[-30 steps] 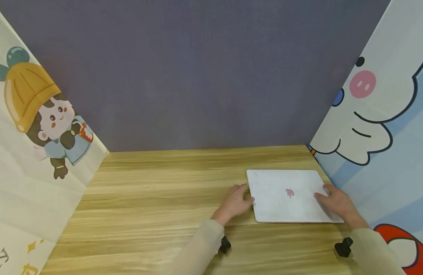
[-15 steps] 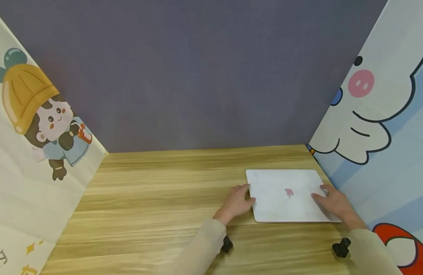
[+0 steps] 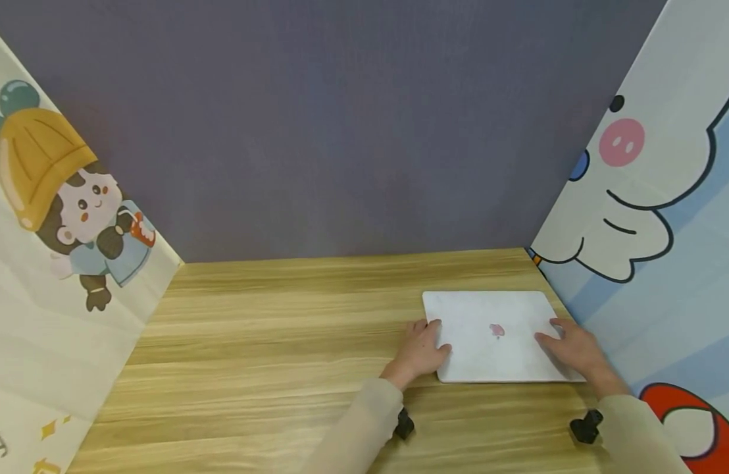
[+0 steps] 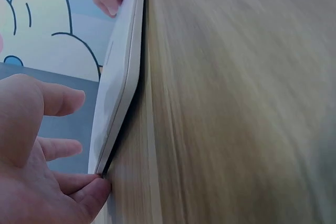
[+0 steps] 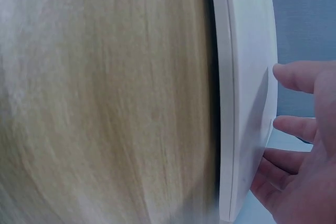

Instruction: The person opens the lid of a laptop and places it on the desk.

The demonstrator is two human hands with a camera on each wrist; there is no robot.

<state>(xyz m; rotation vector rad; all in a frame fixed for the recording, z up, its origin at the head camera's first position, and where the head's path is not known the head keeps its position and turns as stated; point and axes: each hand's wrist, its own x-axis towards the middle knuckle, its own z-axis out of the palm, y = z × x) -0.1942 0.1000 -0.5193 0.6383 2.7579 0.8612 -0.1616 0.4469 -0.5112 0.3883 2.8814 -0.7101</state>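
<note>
A closed silver laptop (image 3: 483,313) with a pinkish apple logo lies flat on the wooden table. My left hand (image 3: 419,350) is at its left side, with thumb and forefinger overlapping the lid in the head view. The left wrist view shows the lower fingertips (image 4: 101,187) right at the laptop's corner, while thumb and forefinger stand apart from each other. At the right side, my right hand (image 3: 579,349) reaches its thumb over the lid. Its other fingers (image 5: 278,169) lie along the side edge, loosely bent.
The table (image 3: 270,342) extends to the left of the laptop. A dark grey panel (image 3: 352,131) rises at the back. Cartoon-printed sheets flank it, a cream one (image 3: 21,342) on the left and a blue-and-white one (image 3: 696,316) close to the laptop's right side.
My left hand has moved right, from beside the laptop's left edge to over it. The right hand stays at the right edge. The laptop has barely shifted in view.
</note>
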